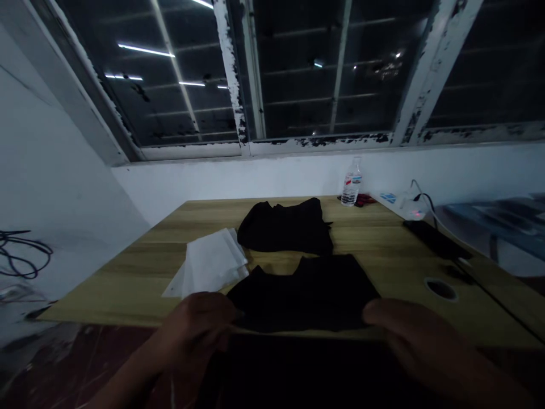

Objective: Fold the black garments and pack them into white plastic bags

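Observation:
A black garment (pixel 302 298) with a notched far edge lies spread at the table's front, between my two hands. My left hand (pixel 208 318) has its fingers closed at the garment's left side. At its right side my right hand (pixel 404 324) pinches the cloth. A second black garment (pixel 285 227) lies folded just beyond the first one. Left of both garments is a fanned stack of thin white sheets (pixel 213 261); whether they are paper or bags I cannot tell. Below the near edge, a very dark area hides whether more cloth hangs there.
The wood-grain table (pixel 140 272) reaches back towards a white wall under windows. A clear water bottle (pixel 351 182) stands upright at the back, beside a dark red item (pixel 365 199). On the right are a black flat object (pixel 436 240), a cable and a round table hole (pixel 441 289).

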Demonstrator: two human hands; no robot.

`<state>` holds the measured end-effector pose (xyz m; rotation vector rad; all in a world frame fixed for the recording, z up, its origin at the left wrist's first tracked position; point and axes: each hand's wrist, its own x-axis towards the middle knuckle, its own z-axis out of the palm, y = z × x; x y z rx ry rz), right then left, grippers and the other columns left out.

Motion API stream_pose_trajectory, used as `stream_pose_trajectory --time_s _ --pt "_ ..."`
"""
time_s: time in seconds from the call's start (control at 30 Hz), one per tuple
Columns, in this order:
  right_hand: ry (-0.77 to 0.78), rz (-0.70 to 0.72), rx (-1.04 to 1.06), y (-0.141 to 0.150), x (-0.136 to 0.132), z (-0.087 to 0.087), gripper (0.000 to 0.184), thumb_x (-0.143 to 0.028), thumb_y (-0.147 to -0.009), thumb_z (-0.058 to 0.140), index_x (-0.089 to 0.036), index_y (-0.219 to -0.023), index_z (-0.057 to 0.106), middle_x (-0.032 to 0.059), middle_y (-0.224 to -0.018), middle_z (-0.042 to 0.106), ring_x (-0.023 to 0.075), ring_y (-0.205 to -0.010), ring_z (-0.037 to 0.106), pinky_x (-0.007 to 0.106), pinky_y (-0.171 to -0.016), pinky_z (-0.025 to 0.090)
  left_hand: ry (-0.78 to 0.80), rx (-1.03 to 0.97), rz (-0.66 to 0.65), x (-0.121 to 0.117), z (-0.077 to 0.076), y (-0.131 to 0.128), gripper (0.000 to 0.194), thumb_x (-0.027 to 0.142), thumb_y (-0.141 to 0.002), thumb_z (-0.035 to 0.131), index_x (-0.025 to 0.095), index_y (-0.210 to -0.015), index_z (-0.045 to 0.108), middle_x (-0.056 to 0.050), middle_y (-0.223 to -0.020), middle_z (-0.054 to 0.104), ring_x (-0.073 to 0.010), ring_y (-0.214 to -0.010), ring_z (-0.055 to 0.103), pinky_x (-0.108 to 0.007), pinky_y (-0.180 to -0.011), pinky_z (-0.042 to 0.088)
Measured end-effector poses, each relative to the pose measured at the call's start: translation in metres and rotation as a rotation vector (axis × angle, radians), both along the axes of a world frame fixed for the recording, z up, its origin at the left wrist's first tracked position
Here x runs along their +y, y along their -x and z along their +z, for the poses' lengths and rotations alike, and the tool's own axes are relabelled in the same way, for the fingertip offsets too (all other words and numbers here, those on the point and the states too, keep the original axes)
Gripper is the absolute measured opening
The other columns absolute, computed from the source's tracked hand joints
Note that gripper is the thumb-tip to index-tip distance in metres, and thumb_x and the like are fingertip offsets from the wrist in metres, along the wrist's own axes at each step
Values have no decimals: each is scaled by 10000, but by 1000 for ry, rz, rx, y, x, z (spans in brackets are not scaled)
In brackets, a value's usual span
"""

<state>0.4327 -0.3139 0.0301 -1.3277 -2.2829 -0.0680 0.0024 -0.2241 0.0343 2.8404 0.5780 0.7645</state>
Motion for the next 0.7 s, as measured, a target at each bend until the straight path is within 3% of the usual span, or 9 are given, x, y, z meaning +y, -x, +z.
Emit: stream_pose_trajectory --time_s 0.1,0.17,0.27,0.37,0.53,0.63,0.7 --pt "-53 -4 48 -11 -5 16 437 -97 -847 476 -309 -1184 657 -7 -1060 787 171 -887 771 259 -759 636 -81 -138 157 -10 30 3 231 185 -981 624 245 -1188 705 -26 -945 802 -153 -820 767 -215 -733 601" --pt "-73 28 49 -11 -7 25 440 -194 -859 586 -303 -1285 618 18 -1144 777 192 -932 772 263 -761 638 -64 -216 268 -17 50 3 169 222 -948 679 269 -1100 735 8 -893 805 -142 -750 765 -185 -685 599" --pt "-128 69 10 -6 -4 34 517 -305 -815 705 -309 -1325 620 40 -1194 766 230 -963 771 297 -780 639 60 -271 392 -22 76 3 77 318 -920 708 271 -949 761 30 -788 779 -140 -654 727 -175 -596 576" --pt "-94 4 1 -7 13 45 383 -255 -871 617 -329 -1240 685 26 -1117 788 224 -916 771 322 -809 622 274 -230 429 -9 92 9 206 419 -926 672 248 -839 747 8 -736 742 -164 -643 684 -217 -573 560" --pt "16 -56 119 -20 70 71 219 -355 -894 556 -278 -909 761 47 -901 794 245 -809 752 364 -746 595 578 -197 381 58 88 18 284 470 -925 656 212 -820 712 -20 -756 682 -182 -720 625 -285 -662 546" --pt "149 20 168 -8 96 70 244 -373 -924 564 -253 -990 766 47 -965 795 223 -848 750 346 -781 594 671 -162 340 99 79 12 299 464 -928 655 187 -822 693 -31 -788 667 -176 -755 614 -289 -712 535" --pt "253 108 117 10 102 58 272 -371 -958 558 -246 -1080 767 51 -1061 787 217 -917 746 343 -828 591 715 -123 314 116 73 4 304 468 -923 653 183 -821 685 -28 -798 664 -170 -767 608 -286 -734 530"
